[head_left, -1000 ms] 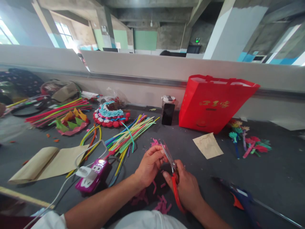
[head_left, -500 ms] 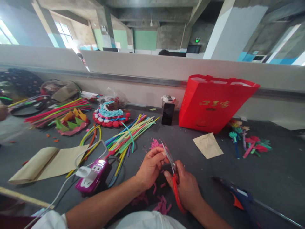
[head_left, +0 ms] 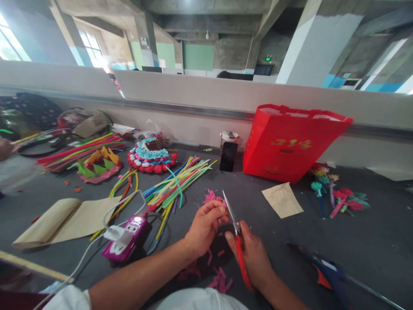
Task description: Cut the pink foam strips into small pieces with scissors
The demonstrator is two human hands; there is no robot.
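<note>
My left hand (head_left: 206,226) is closed in a pinch, thumb against fingertips. Whatever lies between them is too small and hidden to make out. In my right hand (head_left: 253,254) are scissors (head_left: 239,243) with red handles, their blades pointing up and away from me. The blades look nearly closed, just right of my left fingertips. Behind my left hand is a heap of small pink snippets (head_left: 211,194). More pink strips (head_left: 220,280) lie on the dark table below my hands.
Colourful pipe cleaners (head_left: 180,183) and a purple power strip (head_left: 127,239) with cables lie left. A glue gun (head_left: 329,269) is at right. Behind stand a phone (head_left: 229,156) and a red bag (head_left: 290,144). Brown paper (head_left: 282,200) lies flat. Another person's hand (head_left: 4,148) shows far left.
The scissors have shifted slightly right, and their blades have moved away from my left fingertips. My left hand keeps its pinch. The whole view has shifted a little.
</note>
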